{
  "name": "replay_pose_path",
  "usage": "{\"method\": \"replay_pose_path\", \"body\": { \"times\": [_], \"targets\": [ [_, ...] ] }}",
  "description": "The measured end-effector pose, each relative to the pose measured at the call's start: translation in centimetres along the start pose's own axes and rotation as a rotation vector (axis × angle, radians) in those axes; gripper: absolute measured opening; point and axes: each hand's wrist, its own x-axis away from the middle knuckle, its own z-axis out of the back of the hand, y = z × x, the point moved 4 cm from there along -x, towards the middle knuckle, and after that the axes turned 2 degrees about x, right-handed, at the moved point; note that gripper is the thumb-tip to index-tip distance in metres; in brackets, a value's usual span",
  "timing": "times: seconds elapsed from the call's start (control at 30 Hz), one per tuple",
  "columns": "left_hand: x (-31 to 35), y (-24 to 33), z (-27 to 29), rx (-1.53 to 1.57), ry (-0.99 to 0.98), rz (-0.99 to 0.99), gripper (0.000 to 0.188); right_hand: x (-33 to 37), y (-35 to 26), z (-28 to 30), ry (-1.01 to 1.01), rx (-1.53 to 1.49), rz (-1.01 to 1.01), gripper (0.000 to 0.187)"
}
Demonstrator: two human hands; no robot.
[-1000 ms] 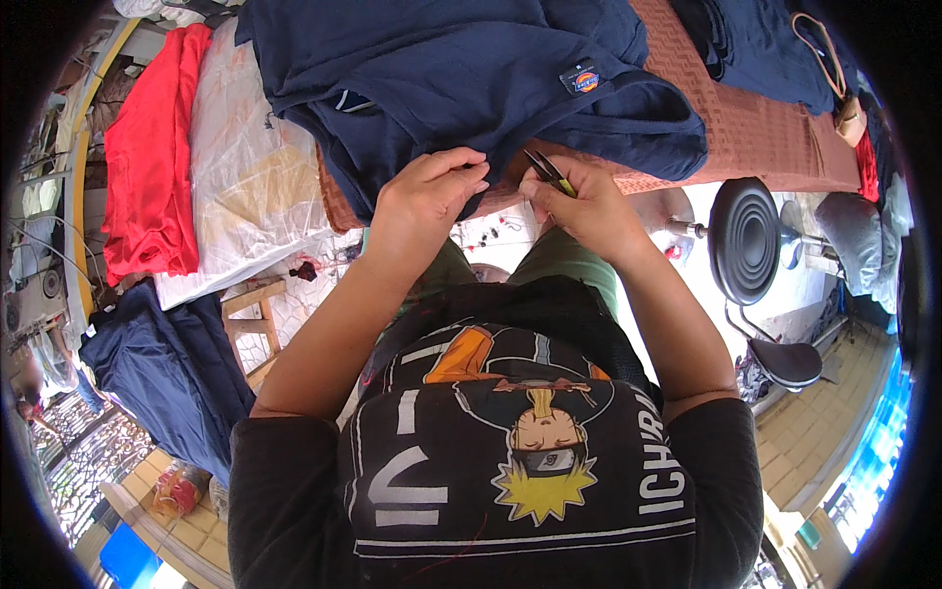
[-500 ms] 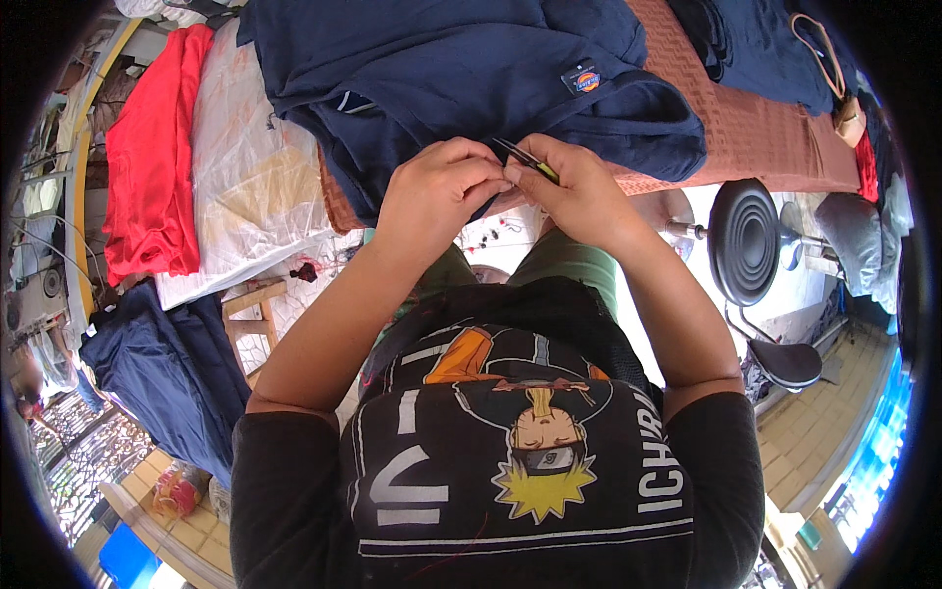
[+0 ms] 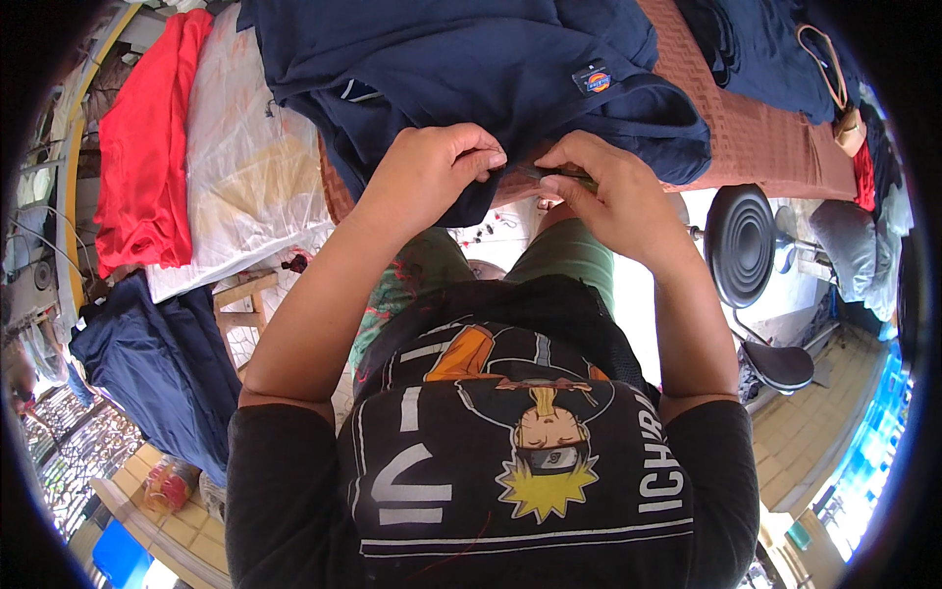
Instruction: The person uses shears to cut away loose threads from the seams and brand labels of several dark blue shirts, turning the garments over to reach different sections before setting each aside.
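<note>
A navy garment (image 3: 461,74) with a small label at its neck lies over the near edge of the table, part of it hanging down. My left hand (image 3: 446,172) is closed in a pinch at the garment's near edge, with dark cloth under the fingers. Just right of it, my right hand (image 3: 608,187) is closed round small thread snips (image 3: 535,172). Their dark tips point left toward the pinched cloth, and the palm hides most of the handle. A small gap separates the two hands.
The garment rests on a brown textured cloth (image 3: 756,147). More folded navy clothing (image 3: 756,59) lies at the far right. Red cloth (image 3: 152,147) and plastic-covered material (image 3: 260,147) are on the left. A black round stool seat (image 3: 741,245) stands right, above a tiled floor.
My hands have moved apart. The right hand with the snips has shifted right and turned, while the left keeps its pinch slightly higher. The garment has shifted slightly.
</note>
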Motion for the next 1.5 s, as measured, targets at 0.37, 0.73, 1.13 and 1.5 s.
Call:
{"method": "replay_pose_path", "body": {
  "times": [0.37, 0.73, 1.13, 1.5],
  "targets": [
    [0.0, 0.1, 0.0, 0.003, -0.013, 0.002, 0.014, -0.9, -0.8, -0.9, -0.011, 0.079, 0.047, 0.014],
    [0.0, 0.1, 0.0, -0.022, -0.006, 0.007, 0.015, -1.1, -0.9, -0.8, -0.019, 0.138, 0.056, 0.011],
    [0.5, 0.0, -0.4, -0.067, 0.124, -0.067, 0.017, -1.3, -1.5, -1.4, 0.033, 0.185, 0.113, 0.011],
    [3.9, 8.8, 6.3, -0.044, -0.033, -0.521, 0.048, -0.7, -0.6, 2.8, 0.112, 0.222, 0.072, 0.018]
  ]
}}
